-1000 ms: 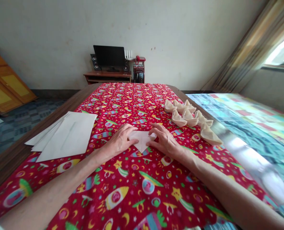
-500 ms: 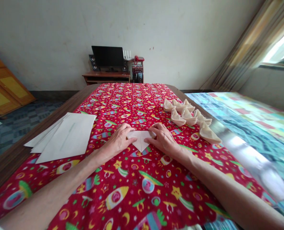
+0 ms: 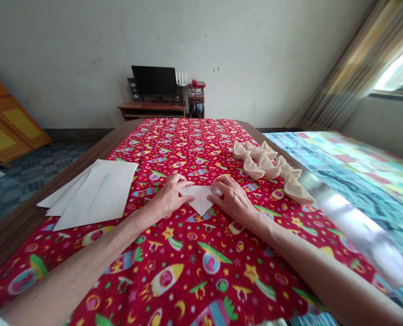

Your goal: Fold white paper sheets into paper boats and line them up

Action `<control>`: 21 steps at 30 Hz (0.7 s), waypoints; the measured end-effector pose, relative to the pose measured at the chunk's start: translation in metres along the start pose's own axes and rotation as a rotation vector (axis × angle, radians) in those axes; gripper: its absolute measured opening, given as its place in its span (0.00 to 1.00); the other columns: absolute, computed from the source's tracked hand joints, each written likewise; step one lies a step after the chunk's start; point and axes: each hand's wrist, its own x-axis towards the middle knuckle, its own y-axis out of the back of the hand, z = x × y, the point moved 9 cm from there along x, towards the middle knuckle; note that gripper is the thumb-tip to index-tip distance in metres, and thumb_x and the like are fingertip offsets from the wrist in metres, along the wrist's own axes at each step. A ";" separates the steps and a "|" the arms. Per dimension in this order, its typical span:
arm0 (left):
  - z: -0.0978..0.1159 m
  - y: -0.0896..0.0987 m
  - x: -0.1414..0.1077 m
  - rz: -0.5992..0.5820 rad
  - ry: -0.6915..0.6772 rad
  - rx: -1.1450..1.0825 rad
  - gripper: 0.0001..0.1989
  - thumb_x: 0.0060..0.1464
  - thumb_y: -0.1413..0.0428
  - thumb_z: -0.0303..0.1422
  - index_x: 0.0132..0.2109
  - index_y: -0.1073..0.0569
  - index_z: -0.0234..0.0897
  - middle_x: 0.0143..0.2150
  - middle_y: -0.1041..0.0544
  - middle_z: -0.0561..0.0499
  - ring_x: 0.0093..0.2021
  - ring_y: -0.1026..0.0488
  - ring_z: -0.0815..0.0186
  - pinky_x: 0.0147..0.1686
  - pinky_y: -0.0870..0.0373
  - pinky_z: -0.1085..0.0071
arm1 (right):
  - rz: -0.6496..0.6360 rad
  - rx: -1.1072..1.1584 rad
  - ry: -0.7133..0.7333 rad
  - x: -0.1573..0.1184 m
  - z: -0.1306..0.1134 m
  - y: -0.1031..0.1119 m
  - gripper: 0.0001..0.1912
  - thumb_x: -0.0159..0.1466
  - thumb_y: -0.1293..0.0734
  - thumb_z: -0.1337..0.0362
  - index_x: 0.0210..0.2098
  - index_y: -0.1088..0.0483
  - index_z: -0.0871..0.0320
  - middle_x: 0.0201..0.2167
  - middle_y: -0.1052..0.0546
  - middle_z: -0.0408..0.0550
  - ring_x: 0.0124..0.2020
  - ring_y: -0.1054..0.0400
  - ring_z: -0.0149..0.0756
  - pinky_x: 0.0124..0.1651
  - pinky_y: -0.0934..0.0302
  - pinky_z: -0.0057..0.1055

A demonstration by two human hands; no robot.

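Note:
A small white folded paper lies on the red patterned cloth, its long edge away from me and its point toward me. My left hand pinches its left corner between thumb and fingers. At the right corner, my right hand grips the paper the same way. A crease runs down the middle of the paper. The corners are partly hidden under my fingers. Several folded paper boats stand in a cluster to the right, beyond my right hand.
On the left lies a fanned stack of white paper sheets. The cloth covers a dark wooden table. A bed adjoins the right side. Beyond the far end, a monitor and a red telephone stand by the wall.
My right thumb has shifted slightly to the right along the folded paper. Both hands keep their hold, and the view has moved very slightly.

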 end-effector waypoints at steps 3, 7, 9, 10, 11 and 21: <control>-0.002 -0.001 0.000 -0.001 -0.024 0.033 0.19 0.48 0.39 0.37 0.49 0.27 0.40 0.43 0.33 0.48 0.45 0.32 0.60 0.47 0.31 0.62 | -0.036 -0.016 -0.009 0.001 -0.002 -0.001 0.11 0.62 0.34 0.60 0.42 0.30 0.56 0.42 0.29 0.51 0.43 0.36 0.39 0.43 0.39 0.36; -0.002 -0.001 -0.001 0.000 -0.044 0.065 0.18 0.49 0.40 0.38 0.47 0.26 0.40 0.43 0.33 0.48 0.46 0.32 0.60 0.48 0.31 0.62 | -0.071 -0.049 -0.022 0.002 -0.001 -0.004 0.10 0.62 0.34 0.60 0.41 0.30 0.56 0.44 0.29 0.51 0.43 0.36 0.39 0.44 0.39 0.36; -0.001 -0.001 -0.001 -0.007 -0.032 0.049 0.17 0.49 0.40 0.37 0.47 0.26 0.39 0.43 0.33 0.48 0.45 0.32 0.60 0.47 0.31 0.63 | -0.070 -0.068 -0.024 0.002 -0.001 -0.005 0.10 0.61 0.34 0.60 0.41 0.30 0.57 0.45 0.29 0.52 0.44 0.36 0.40 0.45 0.39 0.36; 0.000 -0.001 -0.001 -0.011 -0.023 0.035 0.17 0.49 0.40 0.37 0.46 0.26 0.38 0.42 0.33 0.49 0.45 0.32 0.61 0.47 0.31 0.64 | -0.067 -0.074 -0.023 0.002 -0.001 -0.005 0.10 0.61 0.34 0.60 0.41 0.29 0.57 0.45 0.29 0.52 0.44 0.36 0.40 0.45 0.39 0.37; 0.000 0.000 0.000 -0.013 -0.014 0.020 0.16 0.49 0.40 0.36 0.46 0.26 0.38 0.42 0.33 0.49 0.44 0.31 0.61 0.46 0.31 0.64 | -0.066 -0.079 -0.021 0.002 -0.001 -0.005 0.10 0.62 0.34 0.60 0.42 0.29 0.57 0.45 0.29 0.52 0.44 0.35 0.40 0.45 0.39 0.37; -0.002 -0.001 0.000 0.002 -0.009 0.021 0.20 0.47 0.38 0.35 0.49 0.28 0.40 0.44 0.32 0.48 0.46 0.31 0.59 0.47 0.31 0.61 | -0.043 -0.114 0.028 0.001 -0.001 -0.007 0.10 0.63 0.37 0.61 0.43 0.29 0.55 0.47 0.29 0.52 0.47 0.36 0.42 0.48 0.39 0.39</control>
